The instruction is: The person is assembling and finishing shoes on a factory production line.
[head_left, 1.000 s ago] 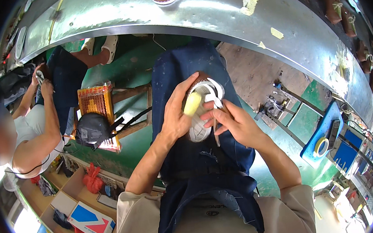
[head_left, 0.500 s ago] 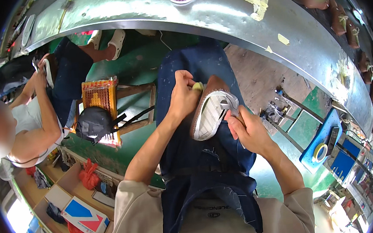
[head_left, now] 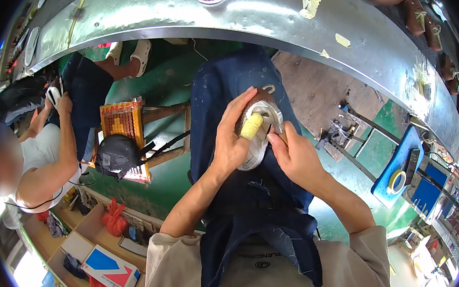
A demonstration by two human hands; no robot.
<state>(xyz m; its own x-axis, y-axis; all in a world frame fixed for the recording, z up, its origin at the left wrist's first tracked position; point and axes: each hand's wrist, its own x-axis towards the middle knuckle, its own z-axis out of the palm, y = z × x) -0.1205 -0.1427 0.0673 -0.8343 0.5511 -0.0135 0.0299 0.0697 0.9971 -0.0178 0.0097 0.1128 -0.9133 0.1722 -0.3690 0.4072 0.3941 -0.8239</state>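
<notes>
Shoe [head_left: 260,122]: brown upper, white sole turned up, lying tilted on the lap between both hands. Left fingers [head_left: 237,108] wrap its far side; the thumb there wears a yellow wrap [head_left: 251,126]. Right fingers [head_left: 279,139] pinch the near edge of the sole.

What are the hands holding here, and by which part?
The left hand grips a shoe, sole up, around its side. The right hand touches the sole's edge; whether it holds a tool cannot be told.

Blue-red-white box [head_left: 109,267] lower left on shelf, blue panels [head_left: 425,193] far right
</notes>
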